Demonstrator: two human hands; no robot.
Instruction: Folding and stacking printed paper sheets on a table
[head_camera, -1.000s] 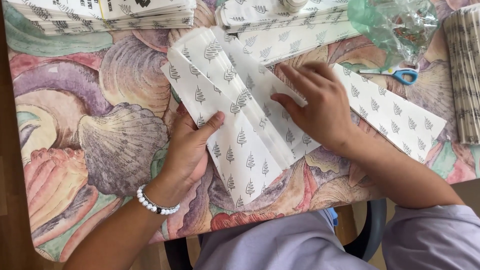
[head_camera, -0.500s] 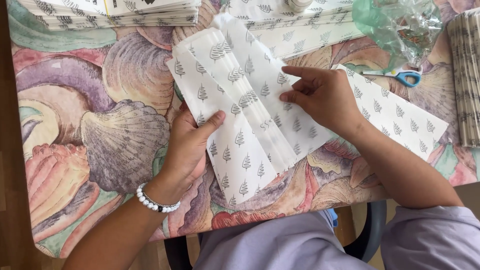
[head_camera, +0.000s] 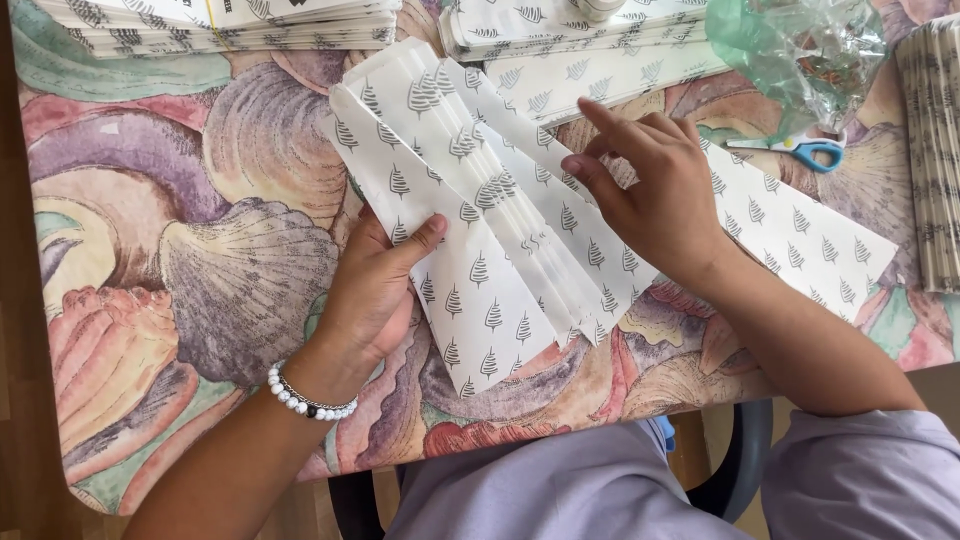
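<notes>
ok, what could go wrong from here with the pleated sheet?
1. The left hand pins only one edge of the pleated sheet; as the right hand presses the folds, the stack could fan out.
2. The sheet's near end sits close to the table edge and may slide off.
3. Scissors lie just beyond the right hand and might get knocked.

Your right hand (head_camera: 655, 190) lifted off pleated patterned paper (head_camera: 480, 230), slid toward far end, fingers now raised, only fingertips (head_camera: 580, 168) touching folds. More pleats exposed at centre. Your left hand (head_camera: 375, 285) thumb shifted slightly inward.
</notes>
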